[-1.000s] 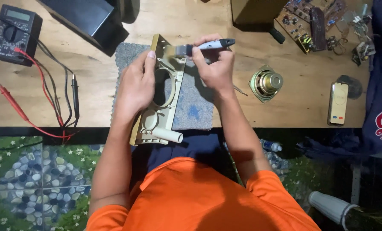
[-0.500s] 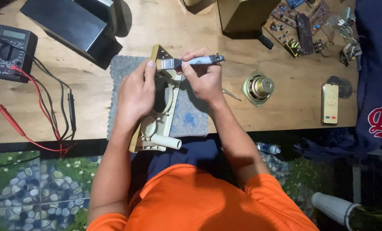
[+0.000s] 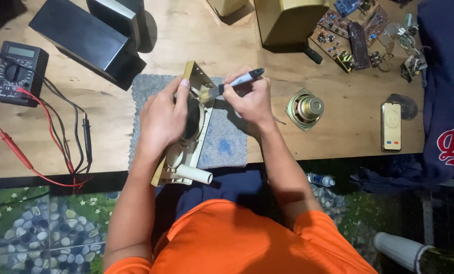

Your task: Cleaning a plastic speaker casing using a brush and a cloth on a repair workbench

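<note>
The left hand (image 3: 162,117) gripped a beige panel (image 3: 186,147) lying tilted on a grey mat (image 3: 226,142) at the desk's near edge. The right hand (image 3: 251,97), at its 2 o'clock, held a brush (image 3: 235,82), bristles touching the panel top. A speaker (image 3: 305,108) sat at 3 o'clock, a multimeter (image 3: 17,72) at 9.

meter screen (image 3: 22,52): small grey rectangle on black multimeter, far left of left hand (image 3: 162,119) | remote (image 3: 391,126): cream, red and blue buttons, well right of right hand (image 3: 250,99)
</note>
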